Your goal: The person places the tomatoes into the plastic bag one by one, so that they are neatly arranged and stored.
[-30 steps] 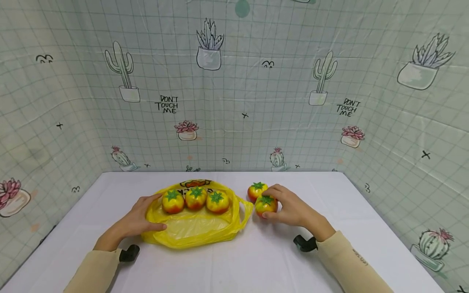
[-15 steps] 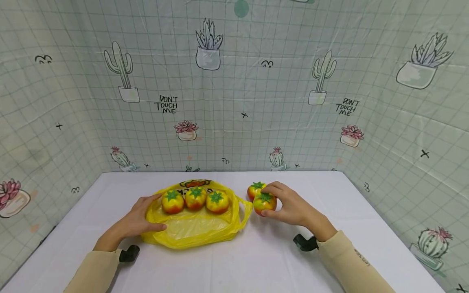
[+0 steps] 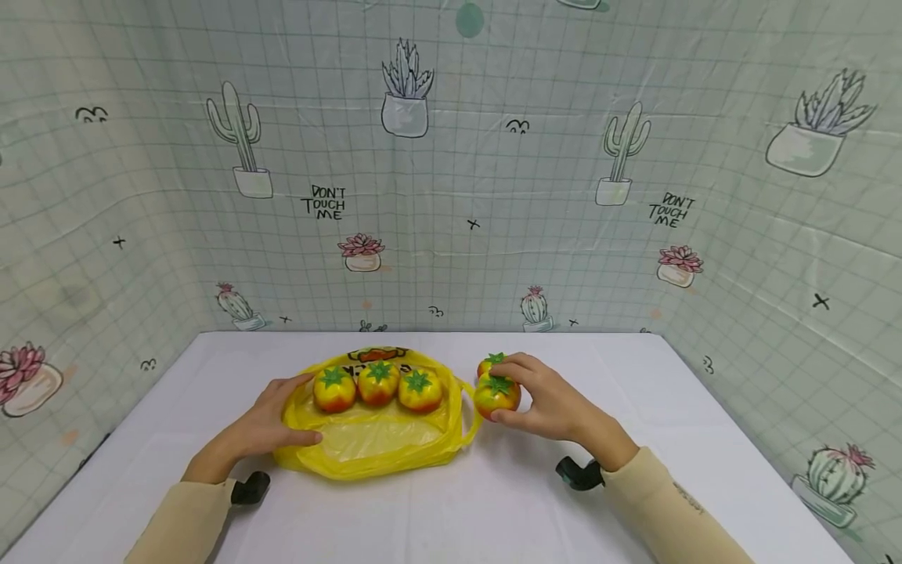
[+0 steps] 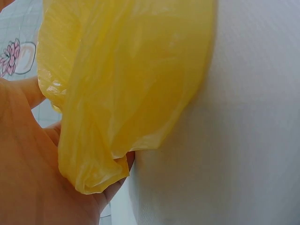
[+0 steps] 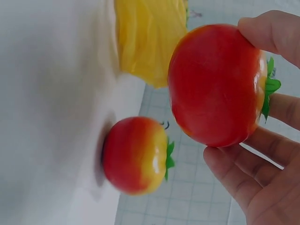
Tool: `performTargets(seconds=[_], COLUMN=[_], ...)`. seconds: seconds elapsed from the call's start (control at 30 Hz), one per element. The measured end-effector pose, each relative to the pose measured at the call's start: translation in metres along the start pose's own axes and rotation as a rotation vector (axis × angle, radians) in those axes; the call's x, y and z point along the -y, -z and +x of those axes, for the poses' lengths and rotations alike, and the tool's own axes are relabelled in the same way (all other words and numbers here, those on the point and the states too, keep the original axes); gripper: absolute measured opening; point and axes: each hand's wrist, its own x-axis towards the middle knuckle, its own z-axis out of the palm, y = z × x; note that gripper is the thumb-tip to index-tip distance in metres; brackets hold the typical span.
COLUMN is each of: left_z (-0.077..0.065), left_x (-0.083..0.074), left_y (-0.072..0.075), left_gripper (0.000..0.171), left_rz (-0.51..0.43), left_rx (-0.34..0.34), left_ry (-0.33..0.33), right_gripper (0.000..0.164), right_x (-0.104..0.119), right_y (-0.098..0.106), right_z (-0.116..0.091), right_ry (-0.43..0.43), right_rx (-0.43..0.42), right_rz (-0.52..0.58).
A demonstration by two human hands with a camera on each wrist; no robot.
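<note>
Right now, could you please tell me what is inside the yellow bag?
Three red and yellow fruits sit in a row toward the far side of the yellow bag; its nearer part shows bare plastic. Their undersides, and anything beneath them, are covered.

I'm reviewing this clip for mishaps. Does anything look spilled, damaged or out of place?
Nothing looks spilled, damaged or misplaced. Three fruits sit upright in the yellow bag, the right hand holds a fourth fruit, and a fifth fruit stands on the table.
</note>
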Motion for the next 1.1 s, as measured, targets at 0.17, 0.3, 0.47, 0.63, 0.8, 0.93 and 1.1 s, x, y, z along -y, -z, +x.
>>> performTargets(seconds=[0.17, 0.3, 0.47, 0.63, 0.8, 0.93, 1.1], left_z=[-0.002, -0.002, -0.002, -0.001, -0.001, -0.001, -0.001], left_x=[0.0, 0.001, 0.0, 0.0, -0.001, -0.001, -0.001], left_y=[0.0, -0.001, -0.002, -0.003, -0.002, -0.001, 0.0], left_gripper=[0.101, 0.101, 0.101, 0.101, 0.101, 0.102, 0.101], left_rz=[-0.001, -0.001, -0.01, -0.007, -0.005, -0.008, -0.006], left_rx=[-0.003, -0.004, -0.003, -0.008, -0.007, -0.001, 0.003], left_ry=[-0.001, 0.0, 0.002, -0.001, 0.005, 0.008, 0.007], right_gripper=[0.051, 0.05, 0.049, 0.05, 0.051, 0.053, 0.053], right_x=[0.006, 0.009, 0.012, 0.016, 0.021, 0.026, 0.03], right_y=[-0.003, -0.007, -0.013, -0.018, -0.024, -0.029, -0.037], right_z=[0.008, 0.014, 0.022, 0.031, 0.039, 0.045, 0.052], right_ry=[0.022, 0.033, 0.07, 0.09, 0.081, 0.066, 0.054], right_rx=[0.003, 0.0, -0.009, -0.011, 0.016, 0.045, 0.073], right_rz=[0.015, 0.028, 0.036, 0.038, 0.05, 0.067, 0.071])
